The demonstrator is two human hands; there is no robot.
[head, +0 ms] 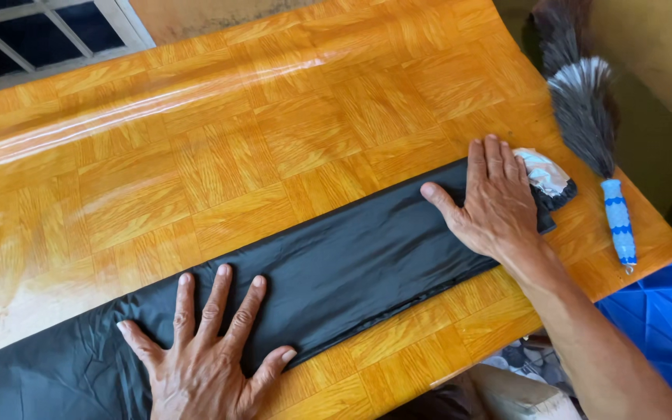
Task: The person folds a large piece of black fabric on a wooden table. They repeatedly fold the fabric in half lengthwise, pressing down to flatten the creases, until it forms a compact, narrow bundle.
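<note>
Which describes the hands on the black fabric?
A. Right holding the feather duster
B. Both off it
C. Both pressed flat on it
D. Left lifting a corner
C: the left hand and right hand lie palm-down, fingers spread, on the black fabric.

A feather duster (pixel 589 124) (blue-handled) lies on the wooden table (pixel 274 132).

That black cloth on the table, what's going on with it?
A person has a long strip of black fabric laid across a wood-patterned table and presses it flat with both palms. The left hand is spread on the near end, the right hand on the far end, beside a small crumpled whitish piece. A feather duster with a blue-and-white handle lies at the table's right edge, untouched.
</note>
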